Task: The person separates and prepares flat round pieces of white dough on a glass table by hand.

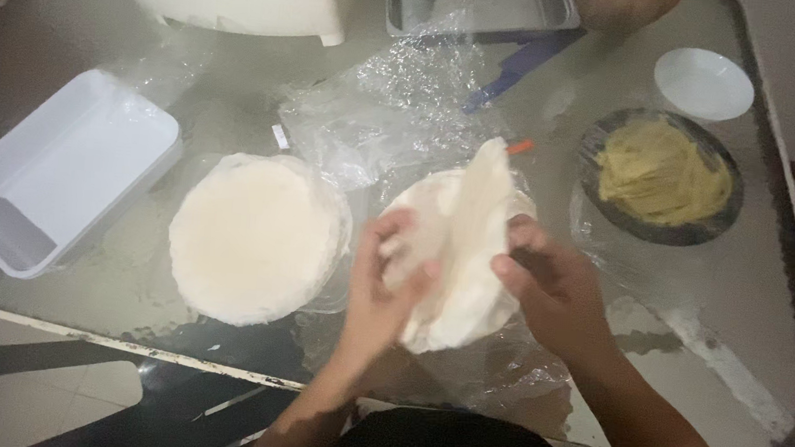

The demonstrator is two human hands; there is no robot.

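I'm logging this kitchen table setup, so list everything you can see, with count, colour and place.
thin wrapper sheet: one, white, lifted between both hands
wrapper stacks: two, white, table centre
rectangular tray: one, white, left
dark bowl of yellow filling: one, right
small dish: one, white, far right
clear plastic wrap: crumpled, centre back
metal tray: one, back
glass table: one
left hand: peeling the sheet
right hand: gripping the sheet

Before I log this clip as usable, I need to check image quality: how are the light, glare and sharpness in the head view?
Head view: dim and soft overall; the left hand and right hand on the thin white sheet are slightly motion-blurred; the glass table shows milky reflections; the crumpled plastic wrap glints; corners fall dark.
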